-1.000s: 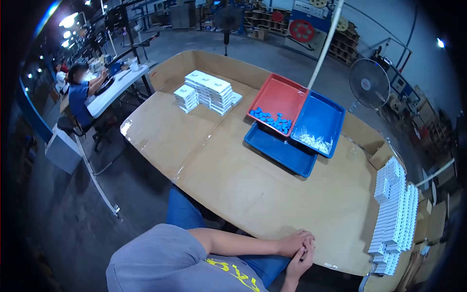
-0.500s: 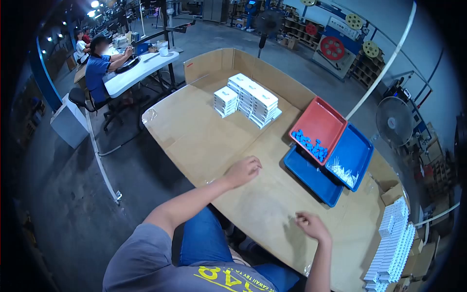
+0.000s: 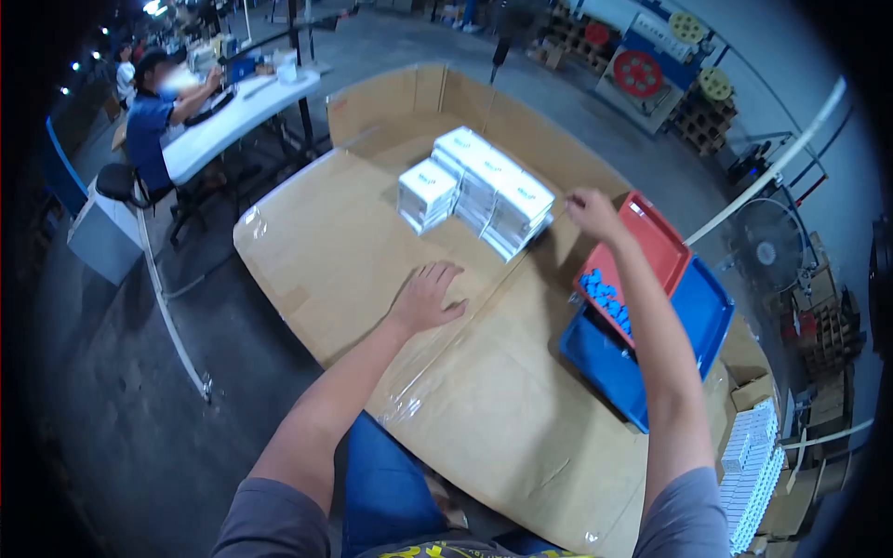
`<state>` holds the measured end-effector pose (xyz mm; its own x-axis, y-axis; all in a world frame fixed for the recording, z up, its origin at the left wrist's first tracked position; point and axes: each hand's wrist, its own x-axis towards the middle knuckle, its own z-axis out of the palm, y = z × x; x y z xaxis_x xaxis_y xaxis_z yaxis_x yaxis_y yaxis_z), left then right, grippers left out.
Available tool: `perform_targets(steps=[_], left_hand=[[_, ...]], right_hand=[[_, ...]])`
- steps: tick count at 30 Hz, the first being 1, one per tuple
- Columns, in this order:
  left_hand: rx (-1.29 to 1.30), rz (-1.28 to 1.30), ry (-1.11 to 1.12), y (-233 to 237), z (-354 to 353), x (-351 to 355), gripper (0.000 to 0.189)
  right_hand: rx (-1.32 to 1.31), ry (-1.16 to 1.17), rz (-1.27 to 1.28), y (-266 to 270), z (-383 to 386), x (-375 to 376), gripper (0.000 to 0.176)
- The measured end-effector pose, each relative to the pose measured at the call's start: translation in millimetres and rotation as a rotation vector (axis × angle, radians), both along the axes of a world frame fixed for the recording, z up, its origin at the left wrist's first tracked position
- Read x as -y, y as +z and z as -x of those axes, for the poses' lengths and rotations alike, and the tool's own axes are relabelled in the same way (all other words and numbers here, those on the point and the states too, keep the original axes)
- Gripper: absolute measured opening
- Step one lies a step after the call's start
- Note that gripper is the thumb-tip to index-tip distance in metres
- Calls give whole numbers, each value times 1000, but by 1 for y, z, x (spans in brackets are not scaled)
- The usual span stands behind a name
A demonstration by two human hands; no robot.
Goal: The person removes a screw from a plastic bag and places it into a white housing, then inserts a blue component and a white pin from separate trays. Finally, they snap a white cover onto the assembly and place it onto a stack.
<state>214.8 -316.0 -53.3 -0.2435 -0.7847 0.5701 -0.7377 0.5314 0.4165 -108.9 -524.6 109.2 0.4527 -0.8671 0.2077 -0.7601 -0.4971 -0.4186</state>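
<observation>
White boxes (image 3: pixel 476 191): stacked upper middle of the frame, on the cardboard-topped counter (image 3: pixel 493 391), no hand visibly touching them.
Left hand (image 3: pixel 426 298): mid-frame, just below the white boxes, grip spread, nothing in it afaict.
Right hand (image 3: pixel 593 214): upper middle, just beside their right end, fingers curled; can't tell if that grip's pressed together.
Red tray (image 3: pixel 662 244): right of center, blue bits (image 3: pixel 603 294) inside.
What changed: right hand was lower right half a second ago, so now both hands are around the white boxes.

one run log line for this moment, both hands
left hand: open, near white boxes | right hand: near white boxes and red tray | blue pieces: in red tray
</observation>
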Motion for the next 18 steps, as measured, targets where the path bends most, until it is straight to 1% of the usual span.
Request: perform_targets(steps=[2, 4, 5, 6, 7, 10, 14, 15, 18], left_hand=[[-2, -24, -3, -2, 2, 3, 57], [7, -31, -32, -3, 0, 6, 56], [13, -55, -30, -9, -4, 6, 56], [14, -55, -33, -5, -3, 7, 55], [16, -55, -39, -5, -1, 9, 55], [17, -65, -32, -6, -1, 10, 56], [-20, -78, -29, -6, -1, 9, 54], [-21, -72, -23, -7, -1, 10, 53], [-14, -58, -11, -9, -1, 11, 53]], right_hand=[[-19, -45, -51, -33, -11, 60, 31], [-38, -98, -230, -43, -29, 99, 36], [-49, -57, -239, -70, -38, 135, 40], [-61, -22, -223, -81, -40, 161, 44], [-74, -29, -291, -84, -48, 169, 51], [-46, 67, -445, -91, -61, 180, 52], [-66, 10, -618, -98, -69, 190, 52], [-49, 0, -701, -98, -70, 187, 47], [181, -78, -833, -113, -71, 190, 40]])
